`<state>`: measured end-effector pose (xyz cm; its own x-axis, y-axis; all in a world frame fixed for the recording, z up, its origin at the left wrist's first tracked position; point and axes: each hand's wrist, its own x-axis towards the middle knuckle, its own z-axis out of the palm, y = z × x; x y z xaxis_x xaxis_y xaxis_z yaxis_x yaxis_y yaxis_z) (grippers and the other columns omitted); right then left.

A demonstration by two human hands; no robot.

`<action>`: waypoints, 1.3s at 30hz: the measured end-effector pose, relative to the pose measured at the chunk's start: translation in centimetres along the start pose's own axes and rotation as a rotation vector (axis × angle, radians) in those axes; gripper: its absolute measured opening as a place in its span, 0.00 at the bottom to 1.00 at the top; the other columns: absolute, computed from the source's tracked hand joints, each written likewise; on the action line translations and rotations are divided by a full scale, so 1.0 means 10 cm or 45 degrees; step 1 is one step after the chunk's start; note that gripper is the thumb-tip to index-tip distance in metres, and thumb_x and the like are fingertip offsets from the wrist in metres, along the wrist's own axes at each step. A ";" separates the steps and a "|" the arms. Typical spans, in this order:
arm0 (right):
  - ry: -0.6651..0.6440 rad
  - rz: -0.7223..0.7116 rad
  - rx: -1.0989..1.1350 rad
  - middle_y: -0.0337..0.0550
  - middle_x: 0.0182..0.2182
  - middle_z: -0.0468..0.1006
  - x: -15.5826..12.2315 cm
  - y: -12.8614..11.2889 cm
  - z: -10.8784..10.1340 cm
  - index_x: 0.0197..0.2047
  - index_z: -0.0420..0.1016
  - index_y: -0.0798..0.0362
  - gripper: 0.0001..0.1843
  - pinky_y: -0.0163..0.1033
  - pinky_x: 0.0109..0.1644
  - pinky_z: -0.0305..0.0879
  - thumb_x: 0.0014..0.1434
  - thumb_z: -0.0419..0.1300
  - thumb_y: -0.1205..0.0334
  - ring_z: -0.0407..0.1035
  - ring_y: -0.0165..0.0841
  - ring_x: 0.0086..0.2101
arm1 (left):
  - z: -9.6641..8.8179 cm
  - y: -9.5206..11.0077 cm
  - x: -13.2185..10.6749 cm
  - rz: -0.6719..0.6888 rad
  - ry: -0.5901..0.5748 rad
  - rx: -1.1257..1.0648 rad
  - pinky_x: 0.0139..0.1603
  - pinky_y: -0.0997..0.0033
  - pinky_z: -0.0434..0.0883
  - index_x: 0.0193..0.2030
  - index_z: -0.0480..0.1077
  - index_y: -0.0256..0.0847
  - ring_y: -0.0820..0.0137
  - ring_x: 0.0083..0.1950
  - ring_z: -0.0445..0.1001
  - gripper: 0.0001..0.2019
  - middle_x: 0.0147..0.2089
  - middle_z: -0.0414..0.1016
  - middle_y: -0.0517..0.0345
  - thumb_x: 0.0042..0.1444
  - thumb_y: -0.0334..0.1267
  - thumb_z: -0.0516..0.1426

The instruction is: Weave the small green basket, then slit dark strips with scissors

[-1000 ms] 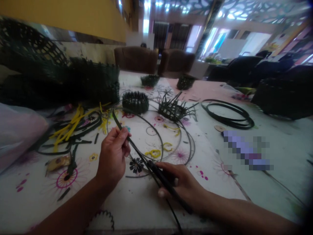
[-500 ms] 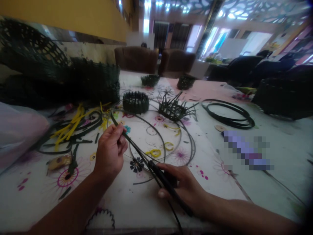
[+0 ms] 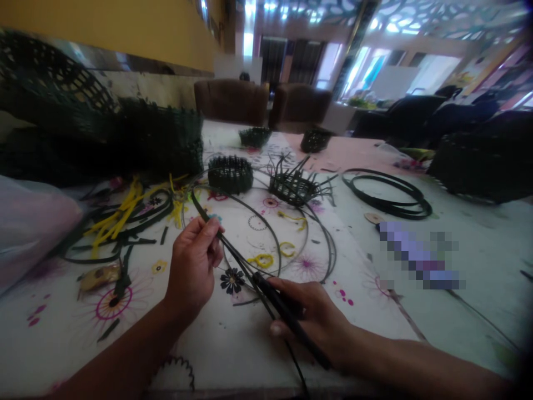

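Observation:
My left hand (image 3: 194, 266) pinches a flat dark green strip (image 3: 199, 204) between thumb and fingers. The strip's far part loops back over the table, while its near part slants down towards my right hand (image 3: 316, 316). That hand is wrapped round a long black-handled tool (image 3: 297, 330), whose kind I cannot make out. The tool's upper end lies against the strip, and a narrow length hangs below it to the table's front edge. Beyond the hands stand a small woven green basket (image 3: 231, 174) and an unfinished one (image 3: 293, 188) with loose strip ends sticking up.
Yellow strips (image 3: 114, 216) and dark offcuts lie at left, near a plastic bag (image 3: 33, 228). Large woven baskets (image 3: 162, 139) stand behind them. A coil of green strip (image 3: 389, 194) lies at right, with a dark basket (image 3: 478, 166) beyond. A pixelated patch hides something nearby.
My left hand has shifted slightly right and down, closer to the tool, still pinching the strip. My right hand has hardly moved.

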<state>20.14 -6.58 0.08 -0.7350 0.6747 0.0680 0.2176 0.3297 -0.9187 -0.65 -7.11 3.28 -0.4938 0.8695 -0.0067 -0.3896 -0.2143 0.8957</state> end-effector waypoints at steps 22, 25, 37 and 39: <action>0.001 0.012 0.069 0.31 0.22 0.58 0.02 -0.05 0.00 0.42 0.77 0.60 0.16 0.30 0.25 0.50 0.54 0.66 0.57 0.50 0.24 0.24 | 0.00 0.02 0.03 0.010 -0.007 -0.037 0.15 0.82 0.50 0.27 0.66 0.37 0.82 0.15 0.48 0.09 0.16 0.54 0.68 0.54 0.36 0.61; -0.004 0.032 0.074 0.31 0.22 0.57 0.02 -0.07 0.01 0.42 0.77 0.60 0.17 0.30 0.24 0.49 0.53 0.67 0.55 0.49 0.24 0.23 | -0.03 0.06 0.09 0.028 0.027 -0.099 0.14 0.82 0.49 0.26 0.64 0.37 0.83 0.15 0.47 0.10 0.17 0.54 0.68 0.53 0.34 0.61; 0.036 -0.035 0.024 0.31 0.23 0.62 0.00 0.08 0.04 0.48 0.75 0.57 0.22 0.30 0.26 0.51 0.52 0.68 0.54 0.53 0.25 0.24 | 0.00 0.06 0.02 0.027 -0.013 0.042 0.14 0.81 0.47 0.26 0.63 0.38 0.82 0.15 0.47 0.11 0.16 0.53 0.68 0.52 0.35 0.62; 0.030 -0.073 0.004 0.31 0.24 0.62 0.00 0.05 0.04 0.46 0.74 0.58 0.21 0.30 0.26 0.51 0.53 0.67 0.55 0.52 0.25 0.24 | 0.00 0.06 0.01 0.025 -0.010 0.049 0.14 0.81 0.47 0.26 0.63 0.38 0.82 0.15 0.48 0.11 0.16 0.54 0.68 0.53 0.35 0.62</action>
<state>19.98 -6.65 -0.51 -0.7307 0.6703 0.1296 0.1735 0.3659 -0.9143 -0.95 -7.12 3.79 -0.4948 0.8689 0.0147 -0.3495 -0.2145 0.9121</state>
